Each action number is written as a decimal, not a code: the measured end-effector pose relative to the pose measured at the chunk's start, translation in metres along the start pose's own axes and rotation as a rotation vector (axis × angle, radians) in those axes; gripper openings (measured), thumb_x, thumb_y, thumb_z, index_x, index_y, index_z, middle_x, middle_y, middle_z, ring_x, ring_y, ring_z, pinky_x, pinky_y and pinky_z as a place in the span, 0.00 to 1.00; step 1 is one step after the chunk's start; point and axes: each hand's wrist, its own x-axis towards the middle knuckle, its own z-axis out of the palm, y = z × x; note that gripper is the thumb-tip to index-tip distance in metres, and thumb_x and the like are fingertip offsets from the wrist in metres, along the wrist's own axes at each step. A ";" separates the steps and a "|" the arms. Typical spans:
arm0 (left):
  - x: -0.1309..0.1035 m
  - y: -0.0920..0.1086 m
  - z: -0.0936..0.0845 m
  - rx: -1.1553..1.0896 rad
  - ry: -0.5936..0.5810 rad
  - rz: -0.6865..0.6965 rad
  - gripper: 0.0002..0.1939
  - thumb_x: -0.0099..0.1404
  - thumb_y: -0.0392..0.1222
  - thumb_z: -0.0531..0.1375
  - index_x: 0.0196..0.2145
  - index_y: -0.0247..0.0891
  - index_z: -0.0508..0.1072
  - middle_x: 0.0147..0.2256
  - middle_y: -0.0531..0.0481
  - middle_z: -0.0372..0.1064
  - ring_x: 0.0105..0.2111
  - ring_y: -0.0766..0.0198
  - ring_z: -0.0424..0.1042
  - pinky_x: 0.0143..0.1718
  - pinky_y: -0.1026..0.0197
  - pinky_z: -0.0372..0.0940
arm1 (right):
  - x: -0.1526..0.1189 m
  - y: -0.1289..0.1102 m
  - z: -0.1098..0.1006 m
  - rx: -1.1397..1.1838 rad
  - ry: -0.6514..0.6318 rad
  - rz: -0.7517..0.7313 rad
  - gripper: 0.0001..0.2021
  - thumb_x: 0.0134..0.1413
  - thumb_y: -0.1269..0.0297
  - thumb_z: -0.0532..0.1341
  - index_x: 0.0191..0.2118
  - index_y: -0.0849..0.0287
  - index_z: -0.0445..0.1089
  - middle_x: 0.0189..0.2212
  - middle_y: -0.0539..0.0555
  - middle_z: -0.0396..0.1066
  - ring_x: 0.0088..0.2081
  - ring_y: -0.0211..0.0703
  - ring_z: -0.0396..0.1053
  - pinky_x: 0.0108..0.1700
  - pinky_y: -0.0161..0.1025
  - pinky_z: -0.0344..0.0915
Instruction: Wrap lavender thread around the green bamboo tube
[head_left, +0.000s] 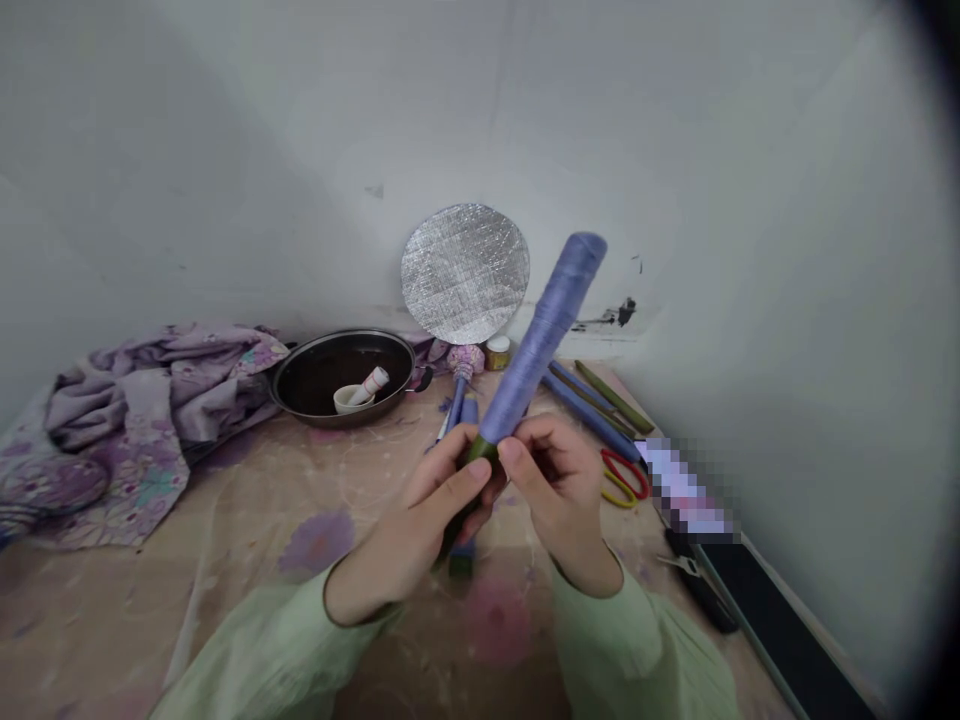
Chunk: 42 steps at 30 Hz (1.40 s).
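A long stick wound in blue-purple thread [544,335], with a dark green lower end, is held up at a slant, its top leaning right. My left hand [442,500] is closed around the green end. Thumb and fingers of my right hand [555,485] pinch together where the purple winding meets the green; whether they hold thread or the stick itself is too small to tell. Below the hands, another purple piece with a green end [462,560] lies on the table, partly hidden by them.
A dark pan [307,408] with a white cup [346,402] stands back left, beside crumpled floral cloth [127,430]. A silver disc [465,272] leans against the wall. Scissors [637,475], purple and green sticks [600,415] and a black case [787,630] lie right.
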 end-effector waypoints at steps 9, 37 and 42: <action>0.019 0.018 0.004 -0.045 0.037 0.040 0.16 0.68 0.55 0.61 0.35 0.40 0.67 0.22 0.61 0.58 0.15 0.78 0.54 0.14 0.74 0.49 | 0.020 -0.007 0.011 0.137 -0.045 0.091 0.14 0.57 0.52 0.69 0.30 0.55 0.69 0.19 0.46 0.72 0.14 0.37 0.72 0.15 0.31 0.72; 0.064 -0.004 -0.046 -0.245 -0.220 -0.024 0.07 0.72 0.43 0.60 0.42 0.44 0.63 0.24 0.63 0.59 0.15 0.79 0.57 0.18 0.76 0.57 | 0.059 0.041 0.000 -0.073 -0.015 -0.117 0.07 0.52 0.74 0.66 0.27 0.57 0.72 0.19 0.43 0.70 0.18 0.30 0.69 0.19 0.23 0.64; 0.064 -0.003 -0.040 -0.097 -0.127 0.016 0.05 0.71 0.43 0.62 0.44 0.43 0.71 0.28 0.58 0.62 0.25 0.76 0.65 0.27 0.74 0.62 | 0.056 0.040 -0.006 -0.021 -0.011 -0.096 0.08 0.54 0.74 0.65 0.27 0.57 0.70 0.18 0.43 0.70 0.16 0.32 0.71 0.18 0.24 0.67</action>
